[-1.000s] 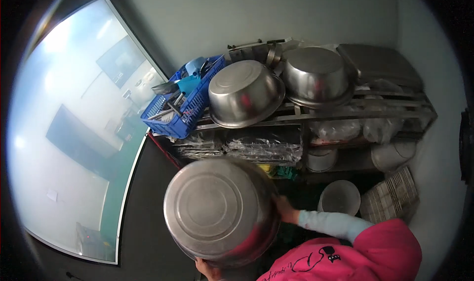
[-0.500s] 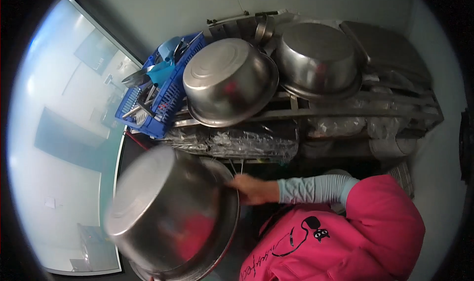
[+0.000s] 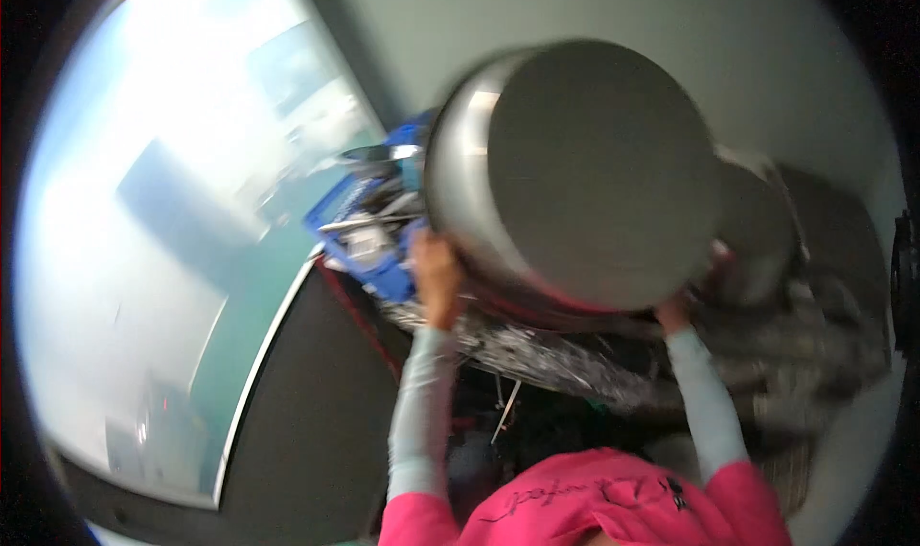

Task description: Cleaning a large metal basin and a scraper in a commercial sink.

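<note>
A large stainless steel basin (image 3: 604, 182) is held up in front of the rack, its flat bottom facing me. My left hand (image 3: 438, 276) is closed on its left edge. Low on its right side is my right hand (image 3: 675, 308), its fingers partly hidden but apparently wrapped round the rim. Behind it on the right, part of a second upturned steel basin (image 3: 762, 225) shows on the rack. The basin that stood nearer the blue basket is hidden behind the one I hold. Motion blurs the picture somewhat.
A blue plastic basket (image 3: 383, 276) of utensils stands at the rack's left end. Clear plastic-wrapped goods (image 3: 565, 362) lie on the shelf below. A bright glass window (image 3: 192, 258) with a white frame fills the left. A grey wall (image 3: 767, 57) rises behind.
The basin has moved from low on the left up and right, to the rack. Both hands now show on it, and the view has turned left.
</note>
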### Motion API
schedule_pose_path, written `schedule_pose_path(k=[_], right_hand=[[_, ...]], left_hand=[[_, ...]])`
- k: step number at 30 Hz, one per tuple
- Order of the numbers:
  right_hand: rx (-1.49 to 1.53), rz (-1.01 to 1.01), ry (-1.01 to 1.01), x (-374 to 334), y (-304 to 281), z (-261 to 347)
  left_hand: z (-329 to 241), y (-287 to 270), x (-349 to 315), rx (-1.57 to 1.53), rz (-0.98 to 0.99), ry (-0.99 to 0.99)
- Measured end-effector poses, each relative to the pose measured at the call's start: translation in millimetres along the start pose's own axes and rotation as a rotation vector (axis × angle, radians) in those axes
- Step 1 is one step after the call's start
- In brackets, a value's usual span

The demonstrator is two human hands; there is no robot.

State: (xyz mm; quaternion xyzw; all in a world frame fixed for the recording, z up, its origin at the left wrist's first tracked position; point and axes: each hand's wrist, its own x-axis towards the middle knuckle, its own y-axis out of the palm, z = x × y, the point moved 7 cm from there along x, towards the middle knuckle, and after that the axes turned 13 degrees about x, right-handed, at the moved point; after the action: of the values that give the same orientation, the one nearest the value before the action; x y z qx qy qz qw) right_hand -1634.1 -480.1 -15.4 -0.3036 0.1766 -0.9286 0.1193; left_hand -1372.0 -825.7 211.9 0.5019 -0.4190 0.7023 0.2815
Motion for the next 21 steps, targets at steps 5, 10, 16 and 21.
schedule_pose_path(k=[5, 10, 16, 21], right_hand=[[0.563, -0.421, 0.431, 27.0, -40.3, 10.5], [0.735, -0.424, 0.738, 46.7, -18.7, 15.6], [0.273, -0.353, 0.708, 81.1, -12.1, 9.8], [0.968, -0.009, 0.738, 70.4, 10.9, 9.0]], left_hand=[[-38.4, 72.7, -25.8, -0.692, 0.446, -0.765], [-47.3, 119.9, -88.0, -0.971, 0.824, -1.106], [-67.2, 59.5, -104.8, -1.321, 0.841, -1.287], [-58.3, -102.2, -217.2, -1.459, 0.528, -1.653]])
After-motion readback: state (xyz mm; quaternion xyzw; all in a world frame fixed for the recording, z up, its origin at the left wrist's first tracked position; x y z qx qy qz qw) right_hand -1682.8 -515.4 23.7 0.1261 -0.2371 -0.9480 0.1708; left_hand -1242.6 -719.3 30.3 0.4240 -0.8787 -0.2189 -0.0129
